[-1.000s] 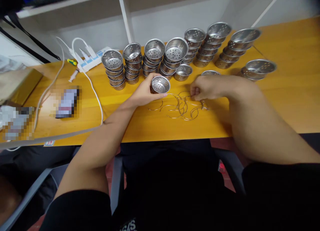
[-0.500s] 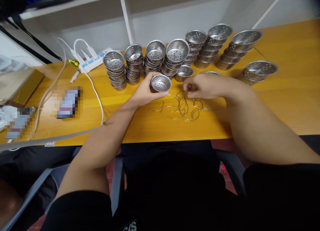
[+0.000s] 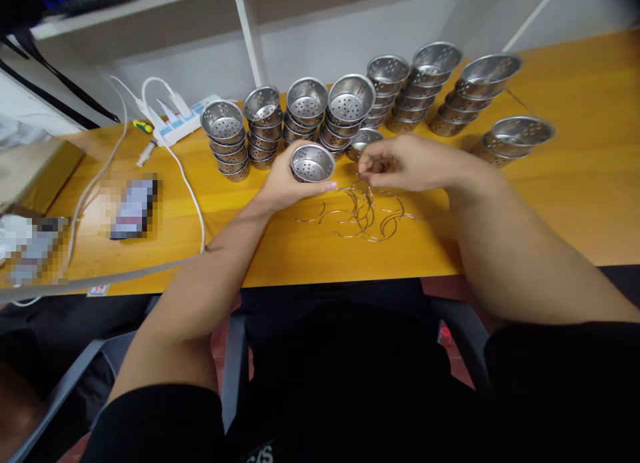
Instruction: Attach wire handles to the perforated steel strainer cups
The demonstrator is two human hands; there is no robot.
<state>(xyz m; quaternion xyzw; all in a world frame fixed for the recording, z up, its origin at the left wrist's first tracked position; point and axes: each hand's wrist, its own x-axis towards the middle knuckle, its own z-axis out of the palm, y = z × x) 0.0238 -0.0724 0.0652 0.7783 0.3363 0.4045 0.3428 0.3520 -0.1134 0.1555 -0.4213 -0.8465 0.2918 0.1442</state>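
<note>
The left hand [image 3: 285, 179] gripped a small steel cup [image 3: 313, 163] near the middle of the orange bench [image 3: 575, 196], mouth up; it was shiny, round, with a rolled rim and a floor pierced by small holes. The right hand [image 3: 400, 163], at the cup's 3 o'clock, had its fingertips pinched together on what looked like a thin wire, though too fine to tell for certain. At 5 o'clock from the cup lay a tangle of curved wire handles [image 3: 363, 216]. Stacks of like cups [image 3: 305, 113] stood at 12 o'clock
</note>
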